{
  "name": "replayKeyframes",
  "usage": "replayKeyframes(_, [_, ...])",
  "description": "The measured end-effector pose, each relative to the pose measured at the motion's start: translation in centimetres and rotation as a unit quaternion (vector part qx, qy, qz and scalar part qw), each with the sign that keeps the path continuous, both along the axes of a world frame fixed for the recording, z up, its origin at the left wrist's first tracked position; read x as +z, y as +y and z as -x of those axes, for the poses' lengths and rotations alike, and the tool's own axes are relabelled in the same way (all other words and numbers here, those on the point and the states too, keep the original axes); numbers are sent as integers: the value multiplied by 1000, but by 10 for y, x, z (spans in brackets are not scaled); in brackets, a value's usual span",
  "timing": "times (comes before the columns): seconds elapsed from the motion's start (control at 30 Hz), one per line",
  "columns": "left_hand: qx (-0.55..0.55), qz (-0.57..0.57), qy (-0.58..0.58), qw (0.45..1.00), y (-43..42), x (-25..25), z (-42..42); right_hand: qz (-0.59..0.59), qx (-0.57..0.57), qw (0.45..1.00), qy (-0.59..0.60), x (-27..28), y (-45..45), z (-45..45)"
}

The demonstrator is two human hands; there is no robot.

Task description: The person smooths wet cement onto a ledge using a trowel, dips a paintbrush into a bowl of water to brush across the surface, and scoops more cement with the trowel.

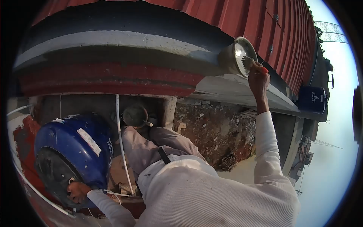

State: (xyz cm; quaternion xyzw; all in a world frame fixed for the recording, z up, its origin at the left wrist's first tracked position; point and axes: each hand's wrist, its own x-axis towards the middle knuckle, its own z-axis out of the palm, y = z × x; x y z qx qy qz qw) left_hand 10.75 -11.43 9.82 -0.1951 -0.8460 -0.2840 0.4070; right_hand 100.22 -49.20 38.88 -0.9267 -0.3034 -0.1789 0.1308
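Observation:
My right hand (pixel 259 81) reaches out to the upper right, closed around a paintbrush (pixel 248 62) with a red handle end. Its bristles are at the mouth of a pale bucket (pixel 228 60) with whitish paint inside; whether they touch the paint I cannot tell. The bucket rests on the ledge beside the red roof. At the lower left, my left hand (pixel 78 191) lies against the black lid (pixel 53 168) of a large blue water tank (pixel 72 138). Its fingers are curled, and what they grip, if anything, is too small to make out.
Ribbed red roofing (pixel 227 17) runs along the top, above a grey concrete ledge (pixel 124 39). A white pipe (pixel 123 151) stands beside the tank. Far below lies rubble-strewn ground (pixel 215 128). Another bucket (pixel 134 115) is near my legs, and a second blue tank (pixel 312 100) stands farther right.

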Motion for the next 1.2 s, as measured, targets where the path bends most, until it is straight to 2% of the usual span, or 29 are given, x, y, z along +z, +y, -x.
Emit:
replayKeyframes(0.07, [45,138,108,983,-7,-8,16,23,-97,992,75,-1,-5,-42])
replayKeyframes(0.1, [34,278,159,947,-17,-14,37,67,-124,985,95,-14,-12,-74])
replayKeyframes(0.13, [15,400,222,889,-27,-18,56,112,-149,976,116,-27,-15,-100])
replayKeyframes(0.17, [-14,577,272,770,-31,-10,73,113,-153,971,144,-33,-8,-106])
replayKeyframes(0.23, [-63,579,106,806,-37,41,31,115,-158,963,185,-52,5,-130])
replayKeyframes(0.27, [-69,440,-49,894,-37,67,-2,120,-161,959,198,-70,5,-147])
replayKeyframes(0.3, [-79,280,-201,935,-33,87,-20,126,-164,955,212,-85,3,-153])
replayKeyframes(0.33, [-173,254,-279,910,-34,97,-9,143,-165,957,193,-82,5,-151])
replayKeyframes(0.4, [-347,199,-422,814,-49,101,34,113,-165,965,170,-51,7,-135])
replayKeyframes(0.43, [-321,329,-270,846,-53,113,32,63,-184,967,166,-29,8,-120])
replayKeyframes(0.47, [-279,446,-111,843,-63,120,25,15,-204,966,159,-17,7,-110])
replayKeyframes(0.5, [-294,431,-57,851,-72,116,17,10,-168,979,112,-23,-7,-119])
replayKeyframes(0.53, [-305,416,-2,857,-80,113,9,-1,-147,982,117,-33,-14,-127])
replayKeyframes(0.57, [-379,278,-64,880,-84,93,-1,-9,-130,984,121,-40,-22,-134])
replayKeyframes(0.6, [-458,131,-108,872,-91,93,-38,-18,-117,985,123,-43,-32,-139])
replayKeyframes(0.63, [-433,189,-146,869,-105,98,-76,-51,-142,980,132,-46,-39,-144])
replayKeyframes(0.67, [-406,250,-179,861,-124,134,-156,-111,-135,981,83,-38,-41,-136])
replayKeyframes(0.73, [-509,245,-350,747,-145,105,-183,-218,-117,969,-11,-23,-38,-108])
replayKeyframes(0.77, [-527,332,-405,669,-153,100,-196,-258,-130,957,-36,-23,-35,-100])
replayKeyframes(0.87, [-498,563,-521,404,-180,93,-237,-97,-130,986,37,-76,-54,-147])
replayKeyframes(0.93, [-511,705,-406,275,-186,105,-266,-221,-111,969,7,-60,-53,-109])
replayKeyframes(0.97, [-540,683,-421,253,-189,83,-266,-278,-94,956,-11,-49,-44,-100])
replayKeyframes(1.0, [-559,669,-431,233,-190,56,-241,-285,-93,954,-4,-47,-38,-94])
replayKeyframes(1.07, [-568,673,-414,232,-186,54,-227,-304,-96,948,10,-48,-39,-85])
replayKeyframes(1.13, [-553,696,-369,271,-183,67,-246,-285,-122,949,60,-52,-42,-85])
replayKeyframes(1.17, [-557,722,-320,257,-167,49,-230,-309,-117,943,43,-55,-44,-81])
replayKeyframes(1.2, [-524,700,-386,293,-168,50,-237,-345,-100,933,17,-46,-41,-70])
